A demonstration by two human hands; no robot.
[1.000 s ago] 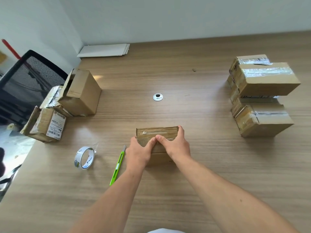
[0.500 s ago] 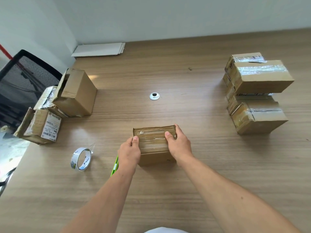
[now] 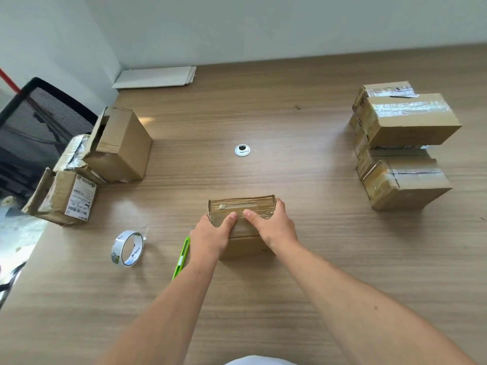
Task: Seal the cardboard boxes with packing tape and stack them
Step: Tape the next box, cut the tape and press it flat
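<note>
A wood-grain table (image 3: 290,122) with long, pale streaks fills most of the view, its near edge cut off below. Off its left edge stands a black mesh-backed chair (image 3: 39,122), only partly in frame.

At the right, the sealed boxes (image 3: 405,143) stand stacked in brown cardboard, with glossy, wrinkled clear tape across their tops. How many make up the pile cannot be told, since the upper ones hide those behind and beneath.

At the left sits a cluster of open boxes (image 3: 121,148), the tallest with a flap lifted. In front of it, a labelled box (image 3: 63,198) carries a white shipping sticker with barcodes (the print is too small to read). Flat white sheets (image 3: 155,77) lie in the far corner against the wall.

The small box (image 3: 241,206) rests on the table at centre, near the person. Its top is layered with shiny tape, and its edges are soft and worn. The left hand (image 3: 210,237) grips its near left corner and the right hand (image 3: 274,227) curls its fingers round the right end. Both thumbs lie on the taped top, almost meeting. The left fingers are hidden behind the hand.

A roll of clear tape (image 3: 127,248) stands on edge to the left, a loose tail sticking up. Lettering on its inner ring is illegible. Just beside the left wrist lies a slim green knife (image 3: 181,255), partly covered by the forearm. A round metal grommet (image 3: 242,150) sits beyond the small box.
</note>
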